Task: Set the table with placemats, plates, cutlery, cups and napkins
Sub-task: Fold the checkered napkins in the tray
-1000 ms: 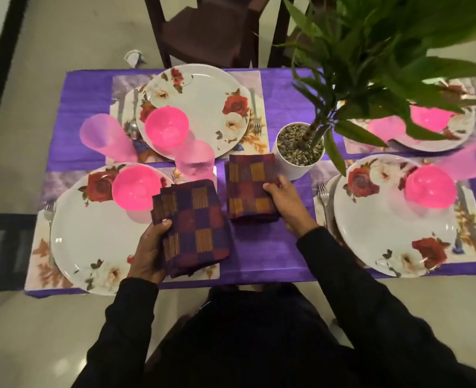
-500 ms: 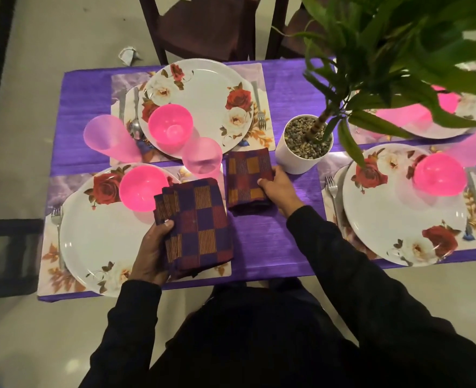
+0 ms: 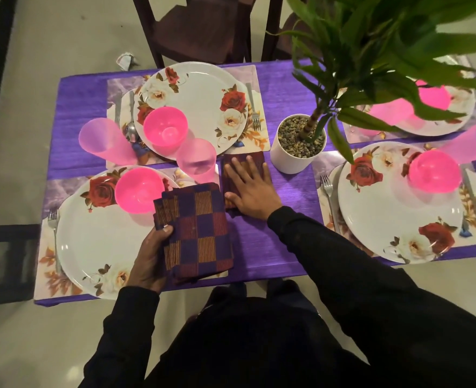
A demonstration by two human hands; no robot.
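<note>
Purple cloth covers the table [image 3: 287,88], which stands on a pale floor with a dark wooden chair [image 3: 200,26] at its far side. Four floral placemats carry white rose-patterned plates, each with a pink plastic bowl. The left hand [image 3: 150,259] grips a folded stack of purple-and-maroon checked napkins [image 3: 197,233] above the near-left plate [image 3: 102,242]. The right hand [image 3: 249,191] lies flat, fingers straight and spread, pressing a single folded checked napkin [image 3: 243,161] onto the cloth, just beside a white pot of gravel holding a green leafy plant [image 3: 298,144]. Two translucent pink cups [image 3: 196,161] stand near the far-left plate [image 3: 200,105].
</note>
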